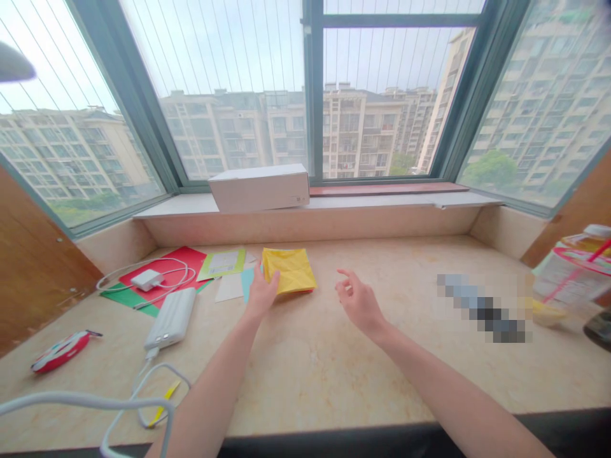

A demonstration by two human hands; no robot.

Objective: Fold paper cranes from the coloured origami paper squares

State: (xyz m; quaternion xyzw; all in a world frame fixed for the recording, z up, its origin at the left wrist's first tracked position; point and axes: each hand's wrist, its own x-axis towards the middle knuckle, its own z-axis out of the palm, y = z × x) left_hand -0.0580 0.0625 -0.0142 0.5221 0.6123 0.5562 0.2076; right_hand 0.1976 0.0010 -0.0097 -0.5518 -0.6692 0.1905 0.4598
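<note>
My left hand (261,294) grips the left edge of a yellow, crinkled, folded packet (290,270), with the thumb on its front face. A reddish-orange edge shows beneath the packet, which is at the back middle of the stone counter (305,369). My right hand (359,304) is held to the right, apart from the packet. Its index finger points out while the others curl loosely, and nothing is in it. Close to my left hand lie a light blue sheet (247,280), partly hidden by the hand, and a white card (230,288).
To the left lie a white power bank (172,318) with cables, a charger (147,280) on red and green sheets, a yellow-green packet (221,264) and a red-and-white cutter-like tool (64,352). A white box (260,189) sits on the sill. A plastic cup (570,273) stands right.
</note>
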